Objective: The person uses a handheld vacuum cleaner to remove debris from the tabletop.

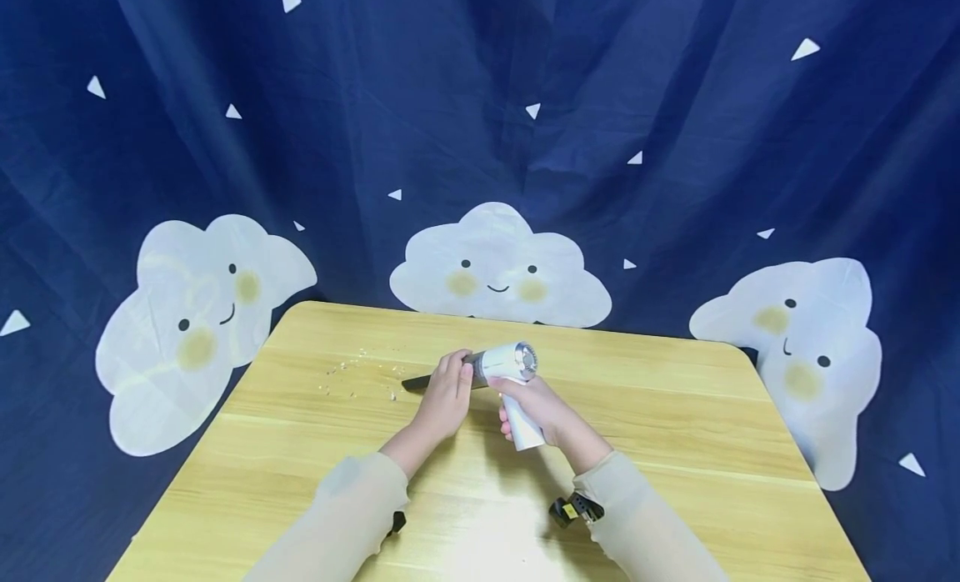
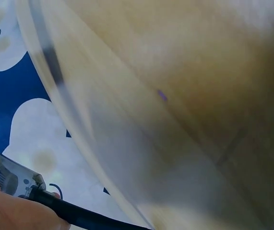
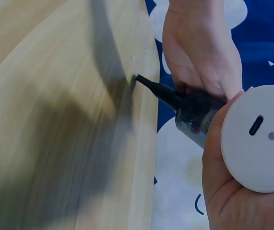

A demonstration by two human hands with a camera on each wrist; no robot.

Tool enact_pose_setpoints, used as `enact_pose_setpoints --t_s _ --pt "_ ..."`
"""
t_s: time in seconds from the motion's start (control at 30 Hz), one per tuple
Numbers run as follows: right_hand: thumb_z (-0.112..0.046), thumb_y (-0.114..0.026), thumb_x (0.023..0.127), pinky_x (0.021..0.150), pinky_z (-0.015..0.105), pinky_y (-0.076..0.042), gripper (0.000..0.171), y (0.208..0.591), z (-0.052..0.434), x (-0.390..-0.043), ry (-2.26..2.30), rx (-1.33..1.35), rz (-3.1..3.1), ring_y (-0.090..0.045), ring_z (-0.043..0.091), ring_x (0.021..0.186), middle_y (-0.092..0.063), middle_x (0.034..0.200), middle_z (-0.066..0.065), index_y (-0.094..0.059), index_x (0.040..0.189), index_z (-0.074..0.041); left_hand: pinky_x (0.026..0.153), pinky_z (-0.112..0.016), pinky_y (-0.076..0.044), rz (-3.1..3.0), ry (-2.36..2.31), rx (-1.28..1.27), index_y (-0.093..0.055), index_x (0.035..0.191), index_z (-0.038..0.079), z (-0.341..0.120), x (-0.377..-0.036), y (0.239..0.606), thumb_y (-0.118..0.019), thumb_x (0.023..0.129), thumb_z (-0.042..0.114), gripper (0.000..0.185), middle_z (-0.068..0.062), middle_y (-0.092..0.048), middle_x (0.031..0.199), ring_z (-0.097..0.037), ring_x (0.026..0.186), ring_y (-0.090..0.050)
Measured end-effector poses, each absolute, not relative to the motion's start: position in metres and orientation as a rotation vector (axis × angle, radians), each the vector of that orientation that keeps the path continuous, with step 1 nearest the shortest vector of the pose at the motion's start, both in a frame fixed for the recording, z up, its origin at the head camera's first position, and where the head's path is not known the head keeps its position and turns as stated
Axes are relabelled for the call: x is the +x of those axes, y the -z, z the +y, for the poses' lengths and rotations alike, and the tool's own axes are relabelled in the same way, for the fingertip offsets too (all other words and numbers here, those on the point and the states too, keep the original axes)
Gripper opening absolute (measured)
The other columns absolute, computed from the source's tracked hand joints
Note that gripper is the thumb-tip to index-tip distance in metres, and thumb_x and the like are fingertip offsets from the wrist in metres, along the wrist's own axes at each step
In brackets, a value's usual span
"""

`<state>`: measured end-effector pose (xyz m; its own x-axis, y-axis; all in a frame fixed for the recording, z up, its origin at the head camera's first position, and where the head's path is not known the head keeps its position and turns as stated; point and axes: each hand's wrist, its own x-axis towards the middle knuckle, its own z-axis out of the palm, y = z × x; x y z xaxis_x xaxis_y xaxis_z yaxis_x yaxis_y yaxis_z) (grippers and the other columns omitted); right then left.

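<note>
A small white handheld vacuum (image 1: 512, 367) with a black nozzle (image 1: 417, 383) lies over the middle of the wooden table (image 1: 675, 415). My right hand (image 1: 542, 408) grips its white handle (image 1: 522, 426); the handle's round end with a port (image 3: 257, 138) fills the right wrist view. My left hand (image 1: 447, 392) wraps around the dark clear front section (image 3: 197, 115) just behind the nozzle (image 3: 157, 89). The nozzle tip touches the tabletop near small white crumbs (image 1: 352, 372). The left wrist view catches the black nozzle (image 2: 74, 213) and clear section (image 2: 5, 173) by my palm.
Scattered crumbs (image 1: 390, 392) lie left of the nozzle on the table. A dark blue curtain with white smiling clouds (image 1: 498, 269) hangs behind the table's far edge. Bare wood stretches to the right and toward me.
</note>
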<state>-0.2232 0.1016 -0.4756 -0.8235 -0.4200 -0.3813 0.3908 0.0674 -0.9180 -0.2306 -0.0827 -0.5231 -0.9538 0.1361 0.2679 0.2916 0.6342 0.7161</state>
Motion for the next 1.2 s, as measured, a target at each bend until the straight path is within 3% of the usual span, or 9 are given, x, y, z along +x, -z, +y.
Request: enact_pose_setpoints --t_s 0.23,0.87,1.2 --pt "-0.037 -0.065 0.095 0.046 0.027 -0.053 0.041 0.478 0.099 -0.223 1.802 -0.011 1.778 -0.057 0.013 0.048 -0.059 0.062 0.005 -0.05 0.113 -0.003 0.111 -0.056 -0.035 -2.648 1.212 -0.327 -0.042 0.145 -0.002 -0.084 -0.227 0.524 -0.026 0.112 0.029 0.049 -0.024 -0.043 0.146 -0.043 0.132 -0.044" --pt "-0.037 -0.064 0.096 0.045 0.026 -0.052 0.039 0.473 0.097 -0.219 1.791 -0.026 1.747 -0.057 0.014 0.047 -0.058 0.062 0.006 -0.048 0.109 -0.004 0.11 -0.055 -0.037 -2.63 1.217 -0.292 -0.043 0.144 -0.002 -0.087 -0.218 0.525 -0.028 0.111 0.029 0.047 -0.024 -0.044 0.143 -0.042 0.129 -0.045" --pt "-0.035 -0.066 0.095 0.045 0.027 -0.053 0.048 0.471 0.093 -0.215 1.829 -0.006 1.799 -0.057 0.014 0.048 -0.058 0.064 0.007 -0.048 0.124 -0.001 0.113 -0.053 -0.035 -2.671 1.275 -0.335 -0.04 0.148 0.004 -0.089 -0.224 0.522 -0.022 0.112 0.034 0.05 -0.021 -0.04 0.149 -0.039 0.136 -0.041"
